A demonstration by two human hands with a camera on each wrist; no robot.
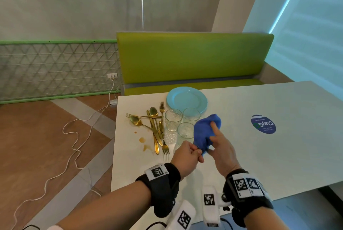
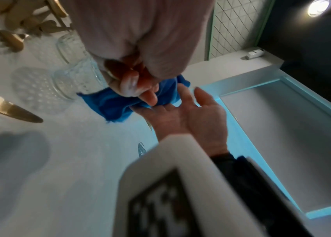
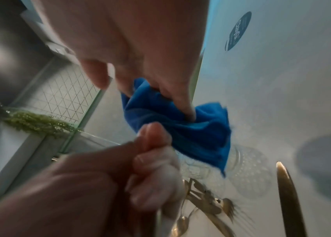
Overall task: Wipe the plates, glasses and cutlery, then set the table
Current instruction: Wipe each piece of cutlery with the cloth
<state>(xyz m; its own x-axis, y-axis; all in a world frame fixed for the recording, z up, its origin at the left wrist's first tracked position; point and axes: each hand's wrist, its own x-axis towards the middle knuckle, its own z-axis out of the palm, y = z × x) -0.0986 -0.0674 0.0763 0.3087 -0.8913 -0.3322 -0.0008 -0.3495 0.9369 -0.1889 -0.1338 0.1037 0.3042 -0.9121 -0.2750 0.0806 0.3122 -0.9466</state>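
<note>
Spills: brown patches (image 1: 142, 139) lie on the tabletop (image 1: 259, 155) beside the cutlery, at the far left.
Cutlery: gold forks, spoons and knives (image 1: 156, 127) sit in a crossed heap left of the glasses, unwiped as far as I can judge.
Glasses: three dimpled glasses (image 1: 173, 120) stand clustered, just in front of the plates and close beside the cloth.
Plates: pale blue plates (image 1: 186, 99) are stacked at the far edge, behind the glasses.
Left hand (image 1: 186, 155): its grip is closed, fingers and thumb pinching the cloth's near end.
Cloth: the blue cloth (image 1: 207, 131) hangs bunched between both hands, above the tabletop.
Right hand (image 1: 221, 148): its thumb and lower fingers clutch the cloth, forefinger straight, pressing into a fold.
Step in hand: readying the cloth, I judge.
Doing it well: spread it flat over the right palm, leaving a thick pad; keep the loose corner off the nearest glass, which could tip.
</note>
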